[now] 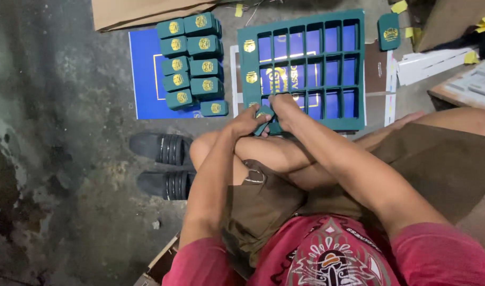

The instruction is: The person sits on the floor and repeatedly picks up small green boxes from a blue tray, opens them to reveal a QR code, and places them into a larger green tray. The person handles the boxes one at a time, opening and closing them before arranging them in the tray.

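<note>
The small green box (264, 117) sits right at the near-left corner of the green tray (359, 69), pinched in the left hand (248, 122), thumb and fingers closed around its lower end. The right hand (283, 106) is just above it, touching the tray's near edge, fingers curled down and pressed together onto the box top or the slot rim, hard to say which.

The tray is a grid of slots over a blue sheet. Two boxes with gold emblems already sit in the left column, and the rest of the slots look open down to the blue.

Looks to me like the slotting-in step: getting this box into the bottom-left slot. I'd guess it needs squaring up with the dividers and a push straight down, since the fit looks snug.

Further left there's a stack of boxes (192, 63) in two rows on a blue board (144, 79), near enough to reach. One lone box (389, 30) lies past the tray's far-right corner. Black sandals (165, 164) sit on the concrete beside the knee.
</note>
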